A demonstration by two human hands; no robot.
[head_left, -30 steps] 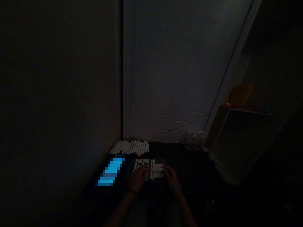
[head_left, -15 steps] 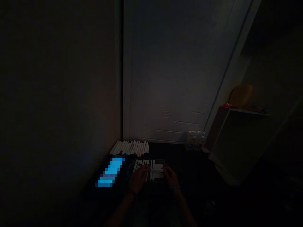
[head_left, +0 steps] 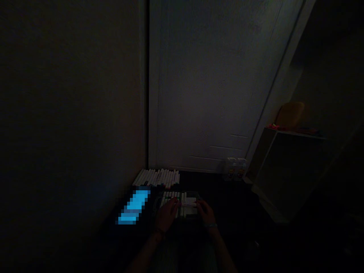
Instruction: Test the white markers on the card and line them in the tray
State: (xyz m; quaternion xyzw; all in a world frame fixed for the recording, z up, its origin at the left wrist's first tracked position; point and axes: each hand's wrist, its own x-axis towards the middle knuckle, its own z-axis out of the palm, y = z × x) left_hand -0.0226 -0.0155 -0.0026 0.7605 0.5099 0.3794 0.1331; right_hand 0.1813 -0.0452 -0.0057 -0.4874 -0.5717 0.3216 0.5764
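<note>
Both hands are on one white marker (head_left: 189,204): the left hand (head_left: 167,213) has its fingers drawn together at one end, and the right hand (head_left: 207,213) pinches the other, so each grip looks nearly closed, though in this gloom I can't make out exactly how the fingertips meet it. Hardly anything has shifted over the last second; the marker stays crosswise at about the same place, so as I judge it, it's being held or handled there and hasn't been laid down. It sits above a case (head_left: 196,194), over a pale panel in the right part, with two markers (head_left: 183,204) standing lengthwise just left of the panel and more beyond, partly behind the left hand. Farther out, a row of loose markers (head_left: 156,177) lies along the back left, near the wall, and a glowing screen (head_left: 135,205) beside the left hand crowds that side. To the right, the dark desk (head_left: 227,203) runs on towards a pale cabinet (head_left: 287,174), with two clear containers (head_left: 236,168) at the back; the right hand seems to have more room for moving. The near edge is lost in shadow.
</note>
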